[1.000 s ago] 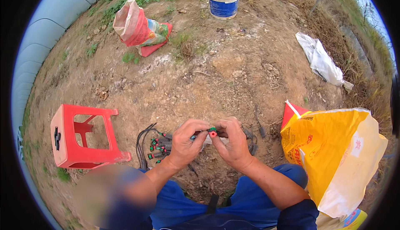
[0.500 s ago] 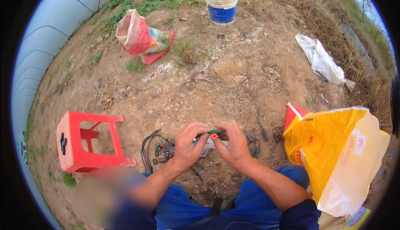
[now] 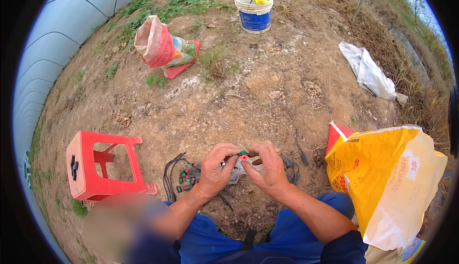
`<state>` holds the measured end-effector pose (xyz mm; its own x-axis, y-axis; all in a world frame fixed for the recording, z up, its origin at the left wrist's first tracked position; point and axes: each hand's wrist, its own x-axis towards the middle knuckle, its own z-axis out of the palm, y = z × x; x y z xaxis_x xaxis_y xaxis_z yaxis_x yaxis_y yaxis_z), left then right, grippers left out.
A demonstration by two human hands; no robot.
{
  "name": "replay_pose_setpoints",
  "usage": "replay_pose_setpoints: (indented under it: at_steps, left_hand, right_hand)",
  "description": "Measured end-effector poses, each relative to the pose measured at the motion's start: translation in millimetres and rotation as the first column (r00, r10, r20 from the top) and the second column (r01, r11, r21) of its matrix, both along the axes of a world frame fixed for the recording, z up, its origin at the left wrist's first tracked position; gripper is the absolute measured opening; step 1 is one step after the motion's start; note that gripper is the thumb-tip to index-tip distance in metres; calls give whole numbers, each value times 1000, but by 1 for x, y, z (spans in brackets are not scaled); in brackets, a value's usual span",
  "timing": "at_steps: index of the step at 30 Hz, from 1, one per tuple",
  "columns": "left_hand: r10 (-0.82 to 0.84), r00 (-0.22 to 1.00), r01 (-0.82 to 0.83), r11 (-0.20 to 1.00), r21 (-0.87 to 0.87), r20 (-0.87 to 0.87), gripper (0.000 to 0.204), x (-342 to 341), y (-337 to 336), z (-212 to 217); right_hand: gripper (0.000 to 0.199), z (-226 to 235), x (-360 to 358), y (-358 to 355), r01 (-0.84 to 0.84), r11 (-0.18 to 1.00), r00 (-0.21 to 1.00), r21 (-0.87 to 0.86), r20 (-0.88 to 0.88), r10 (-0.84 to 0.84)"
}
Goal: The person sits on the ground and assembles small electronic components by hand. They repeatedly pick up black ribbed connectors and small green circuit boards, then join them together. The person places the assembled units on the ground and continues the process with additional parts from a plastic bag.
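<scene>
Over bare soil, my left hand (image 3: 216, 169) and my right hand (image 3: 268, 168) meet at a small green and red fitting (image 3: 244, 155) on a thin black tube. Both hands pinch it between fingertips, the left from the left side, the right from the right. Under my left hand lies a bundle of black tubes with several green and red fittings (image 3: 182, 178). More black ribbed pieces (image 3: 289, 166) lie on the ground just right of my right hand. My blue trousers (image 3: 267, 237) fill the bottom edge.
A red plastic stool (image 3: 103, 168) lies tipped on its side at the left. A large yellow sack (image 3: 387, 183) stands at the right. Farther off are a red and white sack (image 3: 160, 46), a white and blue bucket (image 3: 254, 10) and a white bag (image 3: 370, 73). Greenhouse film (image 3: 57, 39) runs along the left.
The view has shifted slightly, so the stool and sacks sit a little differently in the picture. My hands stay together on the small fitting, with only small finger movement.
</scene>
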<state>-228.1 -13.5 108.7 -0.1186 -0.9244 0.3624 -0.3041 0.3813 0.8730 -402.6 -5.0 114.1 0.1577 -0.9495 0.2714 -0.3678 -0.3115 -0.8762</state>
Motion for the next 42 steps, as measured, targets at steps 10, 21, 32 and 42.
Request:
replay_pose_setpoints:
  at_steps: [10, 21, 32, 42]
  left_hand:
    - [-94, 947, 235, 856, 461, -308, 25, -8, 12, -17]
    - [89, 898, 294, 605, 740, -430, 25, 10, -3, -42]
    - [95, 841, 424, 497, 757, -533, 21, 21, -1, -19]
    - [127, 785, 482, 489, 727, -606, 19, 25, -5, -27]
  right_hand:
    - [19, -29, 6, 13, -18, 971, 961, 238, 270, -49]
    - [20, -170, -105, 22, 21, 884, 487, 467, -777, 399]
    - [24, -206, -115, 27, -126, 771, -113, 624, -781, 614]
    - [40, -37, -77, -22, -194, 692, 772, 695, -327, 545]
